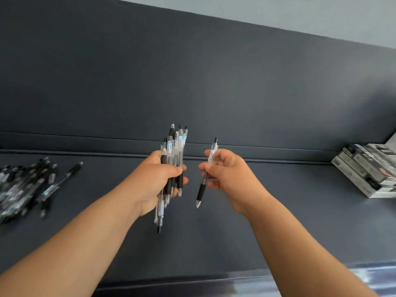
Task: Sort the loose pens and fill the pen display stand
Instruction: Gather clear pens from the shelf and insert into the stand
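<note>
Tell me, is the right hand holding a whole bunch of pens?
No, the right hand pinches just a single pen; the bundle of pens is gripped in the left hand.

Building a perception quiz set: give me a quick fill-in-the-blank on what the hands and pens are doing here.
1. The left hand grips a ____ of pens.
2. The right hand holds ____ pen, tip pointing down.
3. The loose pile of pens lies on the ____ side of the dark surface.
4. The stacked boxes sit at the far ____.

Missing words: bundle; one; left; right
</note>
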`<state>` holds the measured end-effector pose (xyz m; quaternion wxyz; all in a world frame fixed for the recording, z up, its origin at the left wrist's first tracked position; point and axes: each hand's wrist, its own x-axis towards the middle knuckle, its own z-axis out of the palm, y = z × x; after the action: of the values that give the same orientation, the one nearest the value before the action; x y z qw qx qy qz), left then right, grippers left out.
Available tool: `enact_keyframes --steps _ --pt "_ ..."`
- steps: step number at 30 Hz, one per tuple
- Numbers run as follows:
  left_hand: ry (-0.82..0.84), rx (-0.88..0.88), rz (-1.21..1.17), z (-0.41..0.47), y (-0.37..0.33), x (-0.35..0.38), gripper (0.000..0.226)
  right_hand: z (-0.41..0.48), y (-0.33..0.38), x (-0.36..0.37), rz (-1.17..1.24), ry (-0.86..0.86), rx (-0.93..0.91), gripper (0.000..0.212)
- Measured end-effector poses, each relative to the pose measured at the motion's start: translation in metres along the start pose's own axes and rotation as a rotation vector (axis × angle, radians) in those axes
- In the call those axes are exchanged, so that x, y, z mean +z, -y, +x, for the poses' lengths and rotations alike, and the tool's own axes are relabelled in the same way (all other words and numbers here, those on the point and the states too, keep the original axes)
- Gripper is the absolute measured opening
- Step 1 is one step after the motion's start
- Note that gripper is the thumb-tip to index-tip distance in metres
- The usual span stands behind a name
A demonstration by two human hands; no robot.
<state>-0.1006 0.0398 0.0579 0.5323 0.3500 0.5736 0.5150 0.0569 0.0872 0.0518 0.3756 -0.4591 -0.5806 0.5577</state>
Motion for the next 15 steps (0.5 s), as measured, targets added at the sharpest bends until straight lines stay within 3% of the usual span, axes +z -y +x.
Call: enact_keyframes --steps 15 --pt "0.17 0.047 0.045 -0.053 0.031 0.243 0.029 -0.096 -0.026 -0.231 0.023 -0.129 -0.066 0.017"
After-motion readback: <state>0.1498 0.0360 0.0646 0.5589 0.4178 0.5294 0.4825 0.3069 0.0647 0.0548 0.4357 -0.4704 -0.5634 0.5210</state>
